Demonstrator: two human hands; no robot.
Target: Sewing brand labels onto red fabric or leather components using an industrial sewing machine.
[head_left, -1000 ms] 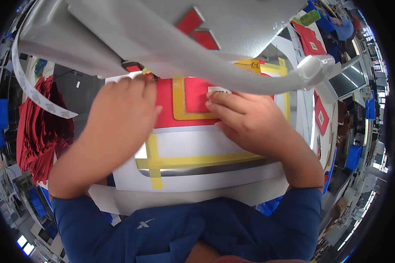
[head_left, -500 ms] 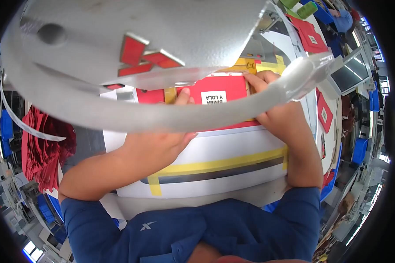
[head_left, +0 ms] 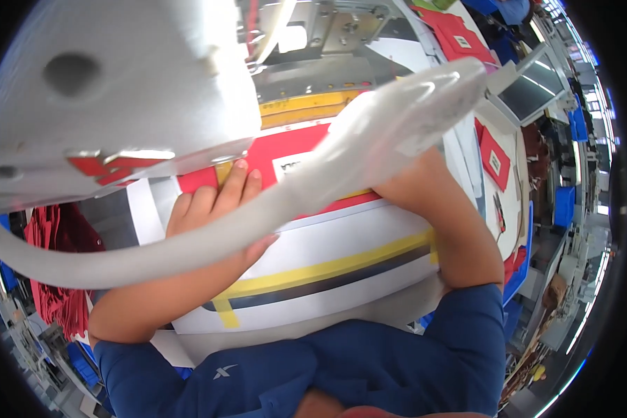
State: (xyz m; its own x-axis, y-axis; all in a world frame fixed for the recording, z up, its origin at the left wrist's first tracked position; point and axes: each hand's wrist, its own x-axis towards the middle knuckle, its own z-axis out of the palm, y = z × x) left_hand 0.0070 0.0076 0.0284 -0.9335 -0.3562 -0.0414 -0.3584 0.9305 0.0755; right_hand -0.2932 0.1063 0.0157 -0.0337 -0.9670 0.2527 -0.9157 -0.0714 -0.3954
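A red fabric piece (head_left: 265,150) with a white label (head_left: 283,167) lies under the sewing machine head (head_left: 118,83), along a yellow strip (head_left: 306,108). My left hand (head_left: 212,209) rests flat at its left part, fingers apart, fingertips by a small yellow band (head_left: 223,171); nothing is held in it. To the right of the label, my right hand (head_left: 414,177) reaches over the fabric's right side. Its fingers are hidden behind the pale curved arm (head_left: 397,132) that crosses the view, so their grip does not show.
White sheet (head_left: 327,244) with yellow tape and a dark slot lies nearest me. Red fabric pieces (head_left: 56,258) hang in a pile at left. A flat screen (head_left: 536,87), labelled red pieces (head_left: 493,157) and red-handled snips (head_left: 499,212) are at right.
The view has shifted, so the machine head and curved arm sit farther left. My left fingers now show more fully, spread out; my right fingers have become hidden.
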